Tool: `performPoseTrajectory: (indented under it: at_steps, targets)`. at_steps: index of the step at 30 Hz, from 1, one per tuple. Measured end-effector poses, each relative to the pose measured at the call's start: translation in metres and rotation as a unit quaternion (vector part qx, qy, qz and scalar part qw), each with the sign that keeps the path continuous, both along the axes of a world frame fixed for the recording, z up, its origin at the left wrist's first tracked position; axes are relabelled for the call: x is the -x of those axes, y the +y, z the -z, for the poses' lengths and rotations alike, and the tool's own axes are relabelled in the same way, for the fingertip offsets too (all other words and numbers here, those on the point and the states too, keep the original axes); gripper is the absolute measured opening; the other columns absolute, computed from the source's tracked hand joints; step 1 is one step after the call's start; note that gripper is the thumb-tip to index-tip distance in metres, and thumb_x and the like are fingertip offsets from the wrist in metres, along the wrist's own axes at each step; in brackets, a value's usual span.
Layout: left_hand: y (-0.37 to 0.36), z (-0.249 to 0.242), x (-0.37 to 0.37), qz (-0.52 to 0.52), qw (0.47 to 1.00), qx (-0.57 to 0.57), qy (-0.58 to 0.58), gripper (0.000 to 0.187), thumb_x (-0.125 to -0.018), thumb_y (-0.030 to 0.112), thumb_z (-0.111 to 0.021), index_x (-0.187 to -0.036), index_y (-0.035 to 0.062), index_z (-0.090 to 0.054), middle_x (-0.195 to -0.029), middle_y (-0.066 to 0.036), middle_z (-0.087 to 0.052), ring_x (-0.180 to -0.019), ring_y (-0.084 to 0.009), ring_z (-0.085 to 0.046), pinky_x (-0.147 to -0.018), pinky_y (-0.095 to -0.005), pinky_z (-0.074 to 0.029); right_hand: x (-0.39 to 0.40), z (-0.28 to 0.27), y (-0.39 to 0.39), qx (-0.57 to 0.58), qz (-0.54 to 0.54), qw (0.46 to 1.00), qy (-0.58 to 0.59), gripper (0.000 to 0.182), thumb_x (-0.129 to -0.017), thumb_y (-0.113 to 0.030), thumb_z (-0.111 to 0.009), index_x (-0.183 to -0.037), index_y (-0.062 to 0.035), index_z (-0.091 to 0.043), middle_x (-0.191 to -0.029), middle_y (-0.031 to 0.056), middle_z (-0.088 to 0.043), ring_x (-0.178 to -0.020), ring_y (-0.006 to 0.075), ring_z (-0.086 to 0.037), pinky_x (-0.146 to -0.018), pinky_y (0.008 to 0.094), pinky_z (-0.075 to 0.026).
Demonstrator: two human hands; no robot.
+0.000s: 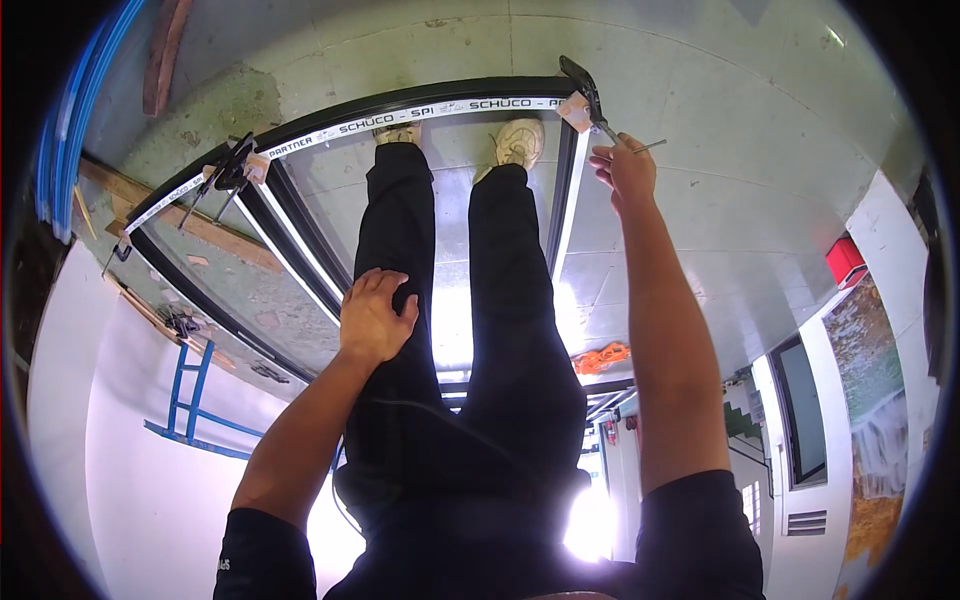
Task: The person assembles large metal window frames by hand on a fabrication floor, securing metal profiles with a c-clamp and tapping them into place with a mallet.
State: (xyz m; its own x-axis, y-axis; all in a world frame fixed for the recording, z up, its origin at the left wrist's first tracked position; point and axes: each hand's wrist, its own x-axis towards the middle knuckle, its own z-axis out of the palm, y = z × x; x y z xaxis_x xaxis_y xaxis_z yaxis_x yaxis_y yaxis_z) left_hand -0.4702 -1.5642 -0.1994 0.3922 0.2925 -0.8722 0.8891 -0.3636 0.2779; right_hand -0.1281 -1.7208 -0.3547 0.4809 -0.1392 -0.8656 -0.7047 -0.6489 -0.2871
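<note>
Left hand [375, 315]: rests loose on the trouser leg [398, 215], holding nothing.
Black frame [430, 94]: looks long and stiff.
Clamp [586, 85]: sits on the frame's corner, just past the right hand [630, 170]; probably hard and heavy, best held by its thin bar [655, 145].
Right hand: at the bar; I can't tell how tight.

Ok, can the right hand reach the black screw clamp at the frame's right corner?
Likely yes: the right hand is at the handle of the black screw clamp, nothing visible in between.
</note>
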Motion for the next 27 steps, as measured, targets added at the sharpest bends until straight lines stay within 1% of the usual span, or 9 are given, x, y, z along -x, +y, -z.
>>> performPoseTrajectory:
  at_steps: [1, 2, 3, 4, 6, 14, 16, 20, 27]
  targets:
    - [-0.001, -0.001, 0.001, -0.002, 1.000, 0.003, 0.000, 0.035, -0.081, 0.026, -0.064, -0.112, 0.0084, -0.063, -0.118, -0.010, -0.062, -0.122, -0.0290, -0.050, -0.105, -0.0417, -0.037, -0.001, -0.001, -0.007, 0.001, 0.001, 1.000, 0.000, 0.046, -0.084, -0.006, -0.050, -0.130, -0.0031, -0.046, -0.092, 0.0130, -0.069, -0.077, 0.0280, -0.066, -0.066, 0.0414, -0.051]
    - [-0.002, 0.000, 0.001, -0.002, 1.000, 0.003, -0.001, 0.035, -0.081, 0.026, -0.064, -0.112, 0.0084, -0.063, -0.118, -0.010, -0.062, -0.122, -0.0290, -0.050, -0.105, -0.0417, -0.037, -0.003, -0.003, -0.012, 0.032, -0.261, 0.960, -0.090, 0.038, -0.083, -0.006, -0.052, -0.121, -0.0084, -0.055, -0.093, 0.0107, -0.069, -0.081, 0.0269, -0.066, -0.069, 0.0411, -0.050]
    - [-0.003, 0.001, 0.003, -0.002, 1.000, 0.000, -0.003, 0.035, -0.081, 0.026, -0.064, -0.112, 0.0084, -0.063, -0.117, -0.011, -0.062, -0.122, -0.0290, -0.050, -0.105, -0.0417, -0.037, -0.007, -0.005, -0.016, 0.060, -0.503, 0.845, -0.173, 0.033, -0.082, -0.005, -0.054, -0.113, -0.0136, -0.063, -0.095, 0.0084, -0.068, -0.084, 0.0258, -0.065, -0.072, 0.0408, -0.049]
    - [-0.003, 0.001, 0.004, -0.002, 1.000, -0.004, -0.005, 0.035, -0.081, 0.026, -0.064, -0.111, 0.0084, -0.063, -0.117, -0.011, -0.062, -0.121, -0.0291, -0.050, -0.105, -0.0417, -0.037, -0.014, -0.008, -0.020, 0.061, -0.503, 0.844, -0.175, 0.033, -0.082, -0.005, -0.054, -0.113, -0.0136, -0.063, -0.095, 0.0084, -0.068, -0.084, 0.0258, -0.065, -0.072, 0.0408, -0.049]
    - [-0.004, 0.001, 0.004, -0.005, 1.000, -0.005, -0.008, 0.035, -0.081, 0.026, -0.063, -0.111, 0.0085, -0.063, -0.117, -0.011, -0.062, -0.121, -0.0290, -0.050, -0.104, -0.0419, -0.037, -0.037, -0.023, -0.014, 0.005, -0.870, 0.455, -0.191, 0.022, -0.081, -0.007, -0.057, -0.093, -0.0201, -0.070, -0.092, 0.0044, -0.064, -0.089, 0.0236, -0.061, -0.079, 0.0397, -0.045]
    - [-0.007, 0.002, 0.008, -0.017, 1.000, -0.004, 0.003, 0.035, -0.081, 0.026, -0.063, -0.111, 0.0091, -0.063, -0.119, -0.011, -0.061, -0.122, -0.0286, -0.049, -0.103, -0.0429, -0.038, -0.059, -0.038, 0.004, 0.094, -0.875, 0.456, -0.137, 0.017, -0.081, -0.011, -0.057, -0.088, -0.0195, -0.070, -0.089, 0.0034, -0.061, -0.092, 0.0212, -0.058, -0.087, 0.0405, -0.041]
    - [-0.007, 0.003, 0.008, -0.021, 1.000, -0.003, 0.002, 0.034, -0.082, 0.027, -0.063, -0.111, 0.0092, -0.064, -0.119, -0.011, -0.060, -0.122, -0.0287, -0.049, -0.103, -0.0430, -0.038, -0.049, -0.035, -0.001, 0.083, -0.873, 0.428, -0.219, 0.015, -0.081, -0.011, -0.056, -0.084, -0.0143, -0.070, -0.087, 0.0037, -0.062, -0.091, 0.0219, -0.058, -0.093, 0.0426, -0.039]
    - [-0.007, 0.005, 0.010, -0.018, 1.000, -0.004, 0.001, 0.035, -0.082, 0.027, -0.063, -0.112, 0.0093, -0.063, -0.120, -0.012, -0.060, -0.122, -0.0290, -0.049, -0.104, -0.0433, -0.037, -0.040, -0.036, 0.015, 0.080, -0.902, 0.367, -0.212, 0.018, -0.083, -0.014, -0.053, -0.074, -0.0114, -0.068, -0.076, 0.0070, -0.064, -0.082, 0.0238, -0.061, -0.097, 0.0474, -0.033]
    - [-0.007, 0.004, 0.011, -0.014, 1.000, -0.019, -0.010, 0.033, -0.081, 0.025, -0.064, -0.110, 0.0090, -0.064, -0.116, -0.012, -0.062, -0.120, -0.0304, -0.051, -0.102, -0.0431, -0.039, -0.089, -0.017, 0.040, 0.225, -0.846, 0.411, -0.253, 0.019, -0.086, -0.017, -0.051, -0.079, -0.0144, -0.069, -0.077, 0.0049, -0.067, -0.079, 0.0224, -0.064, -0.094, 0.0502, -0.031]
